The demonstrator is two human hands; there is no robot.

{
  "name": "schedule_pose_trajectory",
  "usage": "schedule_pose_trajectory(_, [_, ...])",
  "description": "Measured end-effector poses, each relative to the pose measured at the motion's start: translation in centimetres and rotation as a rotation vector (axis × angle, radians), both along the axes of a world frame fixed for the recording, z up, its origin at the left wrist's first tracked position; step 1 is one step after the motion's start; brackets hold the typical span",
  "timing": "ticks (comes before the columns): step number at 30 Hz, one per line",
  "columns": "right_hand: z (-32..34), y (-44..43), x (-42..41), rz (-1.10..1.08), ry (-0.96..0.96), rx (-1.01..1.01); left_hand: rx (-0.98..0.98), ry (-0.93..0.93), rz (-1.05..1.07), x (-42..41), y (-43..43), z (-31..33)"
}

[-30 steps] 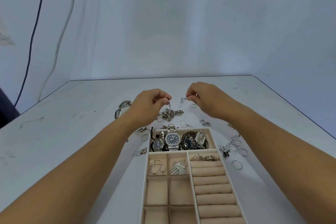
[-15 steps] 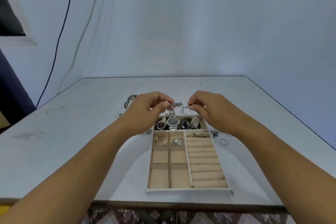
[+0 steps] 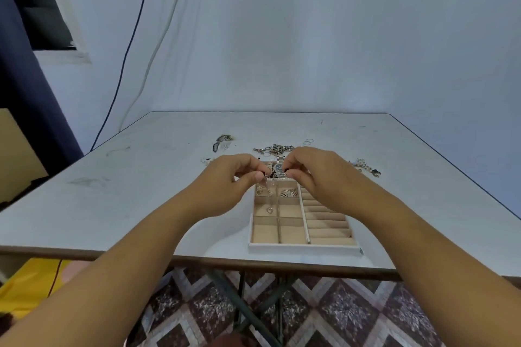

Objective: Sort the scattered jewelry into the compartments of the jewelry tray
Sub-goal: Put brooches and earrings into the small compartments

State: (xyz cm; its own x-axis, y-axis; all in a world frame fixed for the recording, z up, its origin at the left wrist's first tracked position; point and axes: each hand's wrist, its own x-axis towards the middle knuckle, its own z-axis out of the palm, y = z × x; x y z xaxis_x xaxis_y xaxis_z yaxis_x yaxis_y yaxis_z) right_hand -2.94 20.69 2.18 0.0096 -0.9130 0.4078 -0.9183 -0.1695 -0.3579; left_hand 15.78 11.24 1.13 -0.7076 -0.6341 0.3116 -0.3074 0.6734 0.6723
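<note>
seemingly, left hand (image 3: 225,186) and right hand (image 3: 318,177) pinch a pendant chain (image 3: 269,209) over the tray (image 3: 304,248).

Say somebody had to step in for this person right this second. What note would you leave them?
Left hand: pinches a thin necklace, its heart pendant dangling over the jewelry tray, left middle cell.
Right hand: fingers curled, apparently pinching the chain's other end.
Done: watches in the far cell; small pieces in the two cells before it.
Left: lay the necklace in, then sort the chains, rings and bracelet lying loose on the table.
</note>
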Motion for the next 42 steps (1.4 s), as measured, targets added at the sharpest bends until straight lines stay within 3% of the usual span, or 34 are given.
schedule_pose_trajectory(27, [-1.8, -0.5, 0.9, -0.003, 0.051, 0.055, -0.105, -0.236, -0.003, 0.3, -1.3, -3.0])
schedule_pose_trajectory(42, [-2.6, -0.9, 1.9, 0.024, 0.112, 0.069, -0.124, -0.044, 0.095, 1.9, -1.8, -6.4])
